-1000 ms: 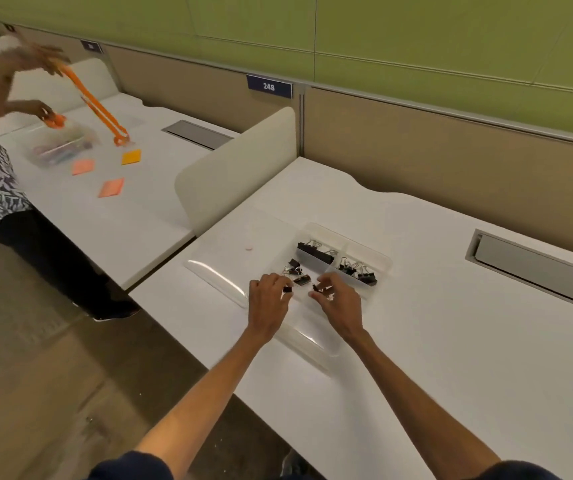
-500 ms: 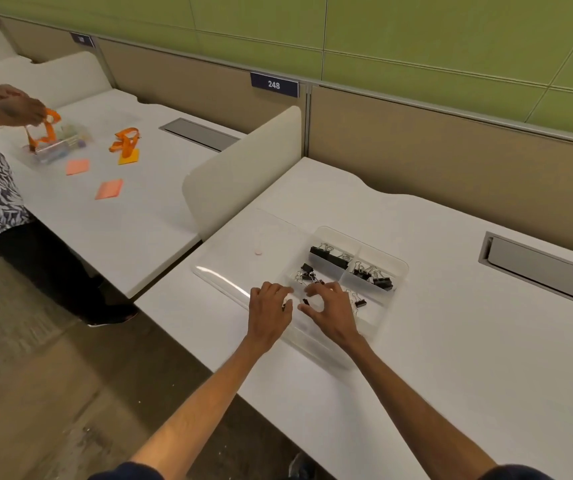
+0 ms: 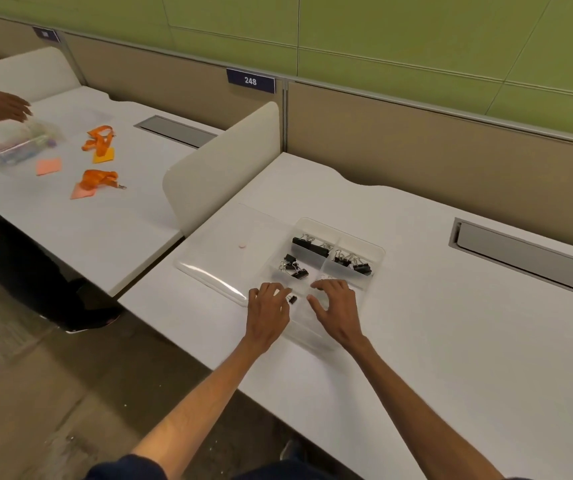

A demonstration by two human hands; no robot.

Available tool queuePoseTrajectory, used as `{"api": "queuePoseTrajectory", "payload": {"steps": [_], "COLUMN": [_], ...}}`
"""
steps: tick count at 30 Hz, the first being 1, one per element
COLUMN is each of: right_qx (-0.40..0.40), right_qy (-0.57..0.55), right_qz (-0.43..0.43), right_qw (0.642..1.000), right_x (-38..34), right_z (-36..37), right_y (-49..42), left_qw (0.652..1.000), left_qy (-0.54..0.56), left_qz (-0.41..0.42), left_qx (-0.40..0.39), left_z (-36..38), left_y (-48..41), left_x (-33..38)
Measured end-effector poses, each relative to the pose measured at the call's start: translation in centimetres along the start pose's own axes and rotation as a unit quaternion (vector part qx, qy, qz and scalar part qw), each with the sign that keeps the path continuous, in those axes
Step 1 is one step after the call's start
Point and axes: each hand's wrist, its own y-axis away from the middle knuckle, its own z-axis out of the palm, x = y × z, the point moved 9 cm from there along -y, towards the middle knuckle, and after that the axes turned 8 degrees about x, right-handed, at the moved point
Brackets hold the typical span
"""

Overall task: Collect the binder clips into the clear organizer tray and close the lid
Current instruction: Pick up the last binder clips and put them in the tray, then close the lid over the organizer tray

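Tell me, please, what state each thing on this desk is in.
organizer tray: uncovered, clips in its compartments.
lid: open, lying flat beside the tray.
binder clips: lying in the tray.
left hand: fingers curled over the tray's near edge.
small clip: by the left hand's fingers; grip unclear.
right hand: fingers spread over the tray.

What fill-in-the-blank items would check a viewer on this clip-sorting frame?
1. The clips in the tray are ___ with silver handles.
2. The clear lid lies open on the desk, to the ___ of the tray.
3. The numbered sign reads ___.
4. The lanyards on the neighbouring desk are ___.
Missing words: black; left; 248; orange.
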Motion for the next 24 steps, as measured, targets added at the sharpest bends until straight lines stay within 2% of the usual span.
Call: {"api": "queuePoseTrajectory", "payload": {"steps": [7, 10, 14, 17, 21, 24], "right_qx": [0.008, 0.001, 0.004, 0.001, 0.017, 0.046], "right_qy": [0.017, 0.035, 0.056, 0.074, 0.096, 0.101], "right_qz": [0.033, 0.02, 0.056, 0.077, 0.121, 0.164], "right_qw": [0.999, 0.999, 0.997, 0.994, 0.988, 0.98], "right_x": [1.4, 1.1, 1.4, 1.9, 2.6, 3.1], "right_z": [-0.9, -0.4, -0.2, 0.0, 0.5, 1.0], "right_y": [1.8, 2.4, 2.4, 1.7, 0.4, -0.9], "left_qw": [1.0, 1.0, 0.999, 0.996, 0.982, 0.978], "left_qy": [-0.02, -0.005, 0.037, 0.075, 0.08, 0.083], "left_qz": [0.009, 0.007, 0.014, 0.057, 0.173, 0.193], "left_qx": [-0.015, -0.021, -0.017, -0.003, -0.008, -0.011], "left_z": [0.2, -0.1, -0.2, -0.5, 0.0, 0.2], "left_y": [1.5, 1.5, 0.9, -0.6, -2.4, -4.4], "left_x": [0.8, 0.5, -0.4, -0.8, -1.5, -3.4]}}
